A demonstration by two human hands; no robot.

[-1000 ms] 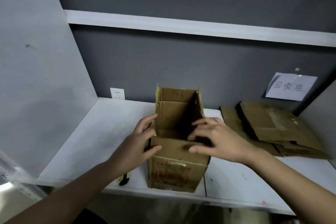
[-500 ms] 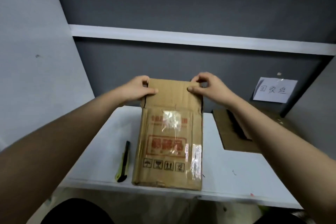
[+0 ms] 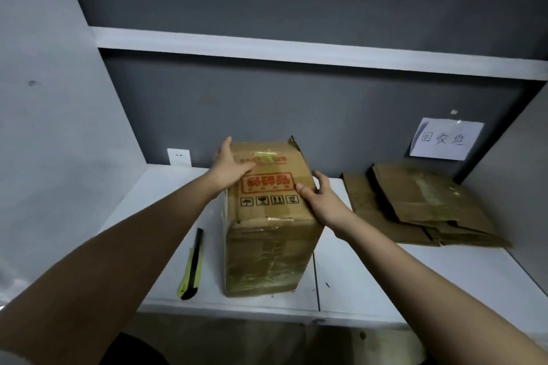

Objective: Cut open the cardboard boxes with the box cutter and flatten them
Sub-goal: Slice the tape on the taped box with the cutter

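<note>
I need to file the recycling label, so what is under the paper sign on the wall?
Below the paper sign, flattened cardboard lies stacked on the shelf. What the lower sheets cover cannot be seen.

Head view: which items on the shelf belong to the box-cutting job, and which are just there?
Job: cardboard box, touched by left hand and right hand; box cutter; flattened boxes.
Just there: paper sign; wall socket.

Hidden and unreadable parts
The cardboard box [image 3: 268,216] hides its far end; the right hand [image 3: 321,197] covers its right edge.
</note>
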